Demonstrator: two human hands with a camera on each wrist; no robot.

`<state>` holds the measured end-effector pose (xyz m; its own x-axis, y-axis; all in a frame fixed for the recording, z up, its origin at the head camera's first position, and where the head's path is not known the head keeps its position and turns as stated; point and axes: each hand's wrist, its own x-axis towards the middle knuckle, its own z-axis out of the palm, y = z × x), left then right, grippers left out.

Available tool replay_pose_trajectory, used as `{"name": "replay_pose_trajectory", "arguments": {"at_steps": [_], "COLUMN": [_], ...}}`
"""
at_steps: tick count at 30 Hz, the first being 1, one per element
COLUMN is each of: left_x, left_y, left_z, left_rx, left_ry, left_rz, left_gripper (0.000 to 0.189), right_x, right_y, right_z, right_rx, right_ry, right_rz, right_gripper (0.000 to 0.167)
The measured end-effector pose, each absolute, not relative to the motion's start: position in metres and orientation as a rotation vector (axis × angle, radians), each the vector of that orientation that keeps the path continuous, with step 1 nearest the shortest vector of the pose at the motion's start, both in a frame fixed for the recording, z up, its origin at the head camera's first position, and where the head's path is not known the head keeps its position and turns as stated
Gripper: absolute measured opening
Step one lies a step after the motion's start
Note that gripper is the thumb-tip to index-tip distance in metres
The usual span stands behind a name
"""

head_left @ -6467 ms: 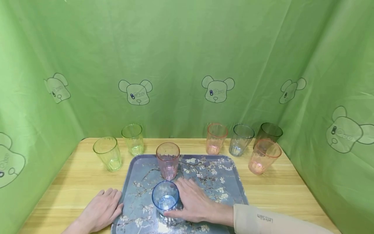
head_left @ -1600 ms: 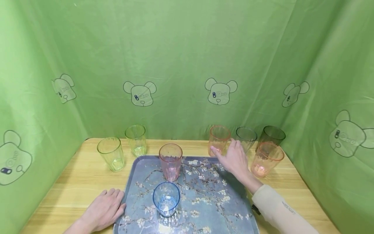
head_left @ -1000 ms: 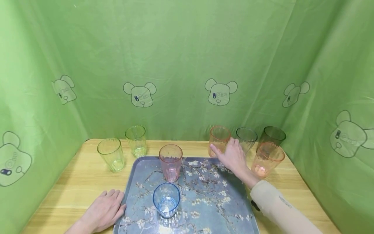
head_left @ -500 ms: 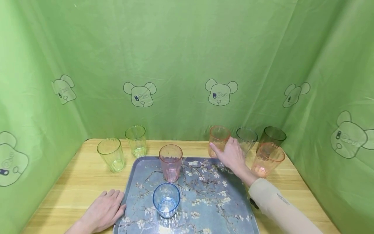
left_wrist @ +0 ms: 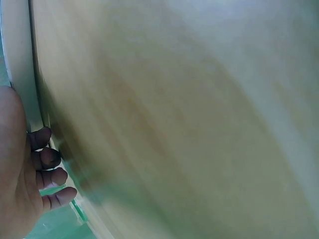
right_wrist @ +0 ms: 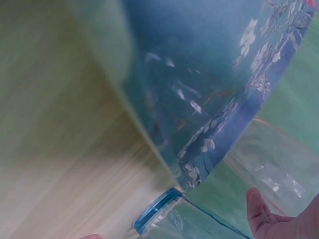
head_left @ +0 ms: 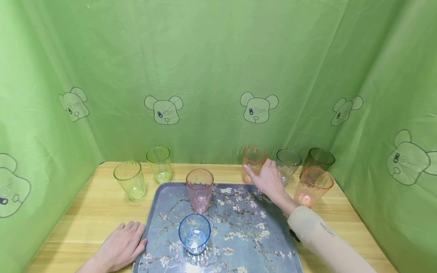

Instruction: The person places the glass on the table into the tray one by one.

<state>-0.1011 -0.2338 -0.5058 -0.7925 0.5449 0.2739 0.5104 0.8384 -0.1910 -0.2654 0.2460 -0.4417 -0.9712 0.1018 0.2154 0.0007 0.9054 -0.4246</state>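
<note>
My right hand [head_left: 268, 180] holds the clear orange tumbler [head_left: 253, 159] at the back of the table, thumb on its near side and fingers round its right side. In the right wrist view, part of that hand [right_wrist: 279, 216] shows by the clear tumbler [right_wrist: 274, 159]. My left hand [head_left: 119, 244] rests palm down on the table, beside the tray's left edge; its fingers [left_wrist: 52, 177] show in the left wrist view. A blue tumbler [head_left: 194, 235] and a pink tumbler [head_left: 200, 191] stand upright on the flowered blue-grey tray [head_left: 235, 227].
Two green tumblers, one nearer [head_left: 130, 180] and one farther [head_left: 159, 165], stand at the back left. Right of my right hand are a grey-blue tumbler [head_left: 288, 161], a dark tumbler [head_left: 319, 159] and another orange tumbler [head_left: 312, 187]. Green curtain [head_left: 208, 68] encloses the wooden table [head_left: 99, 189].
My right hand has left the blue tumbler on the tray and reached the back orange tumbler. Just now both shift slightly left. My left hand stays put.
</note>
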Motion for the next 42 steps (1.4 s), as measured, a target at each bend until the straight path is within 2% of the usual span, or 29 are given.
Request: {"name": "replay_pose_trajectory", "arguments": {"at_steps": [28,42], "left_x": [-0.101,-0.101], "left_y": [-0.233,-0.233], "left_z": [-0.504,-0.504], "left_rx": [-0.801,-0.803], "left_ry": [-2.726,-2.729], "left_rz": [0.121,0.126], "left_gripper": [0.025,0.025], "right_x": [-0.277,-0.279], "right_y": [0.246,0.245], "right_z": [-0.442,-0.446], "right_rx": [-0.136,-0.041], "right_ry": [-2.809,-2.775], "right_rz": [0.668,0.607], "right_gripper": [0.112,0.111]}}
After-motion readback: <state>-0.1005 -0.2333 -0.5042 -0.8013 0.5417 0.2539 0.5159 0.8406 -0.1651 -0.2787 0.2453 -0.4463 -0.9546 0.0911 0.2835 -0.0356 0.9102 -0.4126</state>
